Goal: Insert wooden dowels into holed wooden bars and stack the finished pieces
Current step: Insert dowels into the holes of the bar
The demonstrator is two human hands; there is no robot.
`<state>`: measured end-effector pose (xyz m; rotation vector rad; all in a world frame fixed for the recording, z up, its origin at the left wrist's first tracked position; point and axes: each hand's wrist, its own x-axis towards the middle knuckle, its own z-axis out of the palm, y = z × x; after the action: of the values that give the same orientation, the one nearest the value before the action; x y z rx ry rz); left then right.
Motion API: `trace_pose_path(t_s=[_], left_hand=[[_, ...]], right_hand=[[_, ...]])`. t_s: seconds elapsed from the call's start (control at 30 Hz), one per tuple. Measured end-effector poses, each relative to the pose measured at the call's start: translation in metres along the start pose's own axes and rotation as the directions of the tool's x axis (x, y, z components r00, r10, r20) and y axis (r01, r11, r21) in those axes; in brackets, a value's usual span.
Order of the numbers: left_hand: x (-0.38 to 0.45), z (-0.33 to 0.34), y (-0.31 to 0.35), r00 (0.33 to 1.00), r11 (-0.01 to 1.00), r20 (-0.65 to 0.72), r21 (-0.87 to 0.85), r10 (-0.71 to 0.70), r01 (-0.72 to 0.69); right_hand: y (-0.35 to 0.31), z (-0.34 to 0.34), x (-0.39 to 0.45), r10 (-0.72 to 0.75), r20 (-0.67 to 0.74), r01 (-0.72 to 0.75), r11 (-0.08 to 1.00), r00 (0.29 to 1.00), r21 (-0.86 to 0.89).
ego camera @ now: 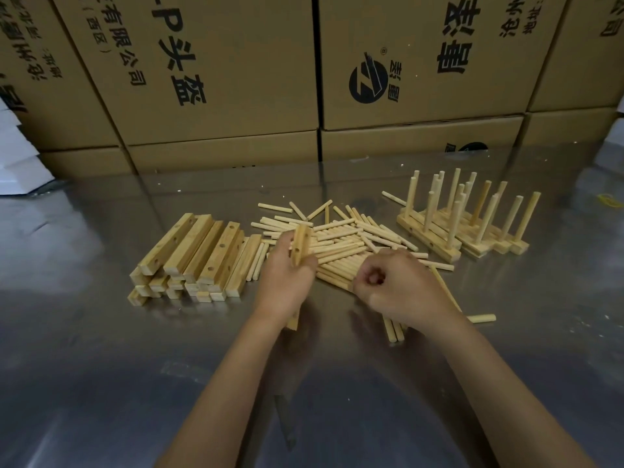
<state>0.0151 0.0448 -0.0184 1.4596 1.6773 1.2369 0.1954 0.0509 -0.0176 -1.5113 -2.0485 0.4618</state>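
The left hand (287, 278) grips a pale holed wooden bar (301, 244) upright, long axis pointing away; just right of the bar, the right hand (398, 285) curls around dowels (393, 327).

Looks like a warehouse/packing workshop: stacked cardboard cartons (219, 72) w/ printed Chinese text & a logo form the back wall, a shiny metal worktable (101, 366) sits in front, w/ batches of identical wooden bars (189, 258), dowels (347, 241) & finished pieces (462, 224).
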Motion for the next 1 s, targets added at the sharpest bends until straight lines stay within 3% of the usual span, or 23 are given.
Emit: trace_pose_path(t_s=[0.07,0.17,0.2,0.27,0.33,0.4,0.53,0.6,0.7,0.83,1.0], left_hand=[[0.005,-0.006,0.001,0.989,0.981,-0.019,-0.131,-0.145,0.141],[0.01,-0.013,0.001,0.938,0.895,0.023,-0.291,-0.346,0.338],[0.01,-0.016,0.002,0.921,0.857,0.059,-0.348,-0.385,0.38],[0.008,-0.019,0.002,0.903,0.803,0.135,-0.419,-0.407,0.424],[0.006,-0.021,0.002,0.901,0.795,0.197,-0.424,-0.385,0.433],[0.005,-0.022,0.004,0.9,0.804,0.27,-0.411,-0.343,0.43],[0.0,-0.018,0.01,0.874,0.795,0.398,-0.416,-0.278,0.442],[-0.002,-0.016,0.011,0.867,0.795,0.427,-0.416,-0.257,0.441],[-0.004,-0.014,0.012,0.866,0.825,0.443,-0.382,-0.233,0.417],[-0.003,-0.012,0.014,0.876,0.862,0.436,-0.342,-0.206,0.373],[-0.002,-0.009,0.012,0.899,0.914,0.407,-0.28,-0.165,0.294]], right_hand=[[0.001,0.003,-0.001,-0.009,0.1,0.025,0.987,0.995,-0.156],[0.001,0.004,0.0,-0.015,0.093,0.031,0.984,0.996,-0.174],[0.001,0.003,0.001,-0.013,0.07,0.022,0.992,0.997,-0.125],[0.0,-0.003,0.002,0.05,-0.008,-0.048,0.986,0.999,0.158],[-0.003,-0.011,0.003,0.152,-0.067,-0.101,0.868,0.986,0.485],[-0.006,-0.019,0.003,0.208,-0.081,-0.098,0.726,0.975,0.68],[-0.012,-0.023,0.003,0.215,0.008,-0.103,0.434,0.977,0.895],[-0.012,-0.021,0.002,0.246,0.077,-0.164,0.356,0.966,0.92],[-0.012,-0.012,0.0,0.251,0.152,-0.252,0.439,0.956,0.862],[-0.011,0.001,0.0,0.076,-0.084,-0.022,0.858,0.994,0.513],[-0.01,0.005,0.001,0.091,-0.12,-0.043,0.935,0.989,0.352]])
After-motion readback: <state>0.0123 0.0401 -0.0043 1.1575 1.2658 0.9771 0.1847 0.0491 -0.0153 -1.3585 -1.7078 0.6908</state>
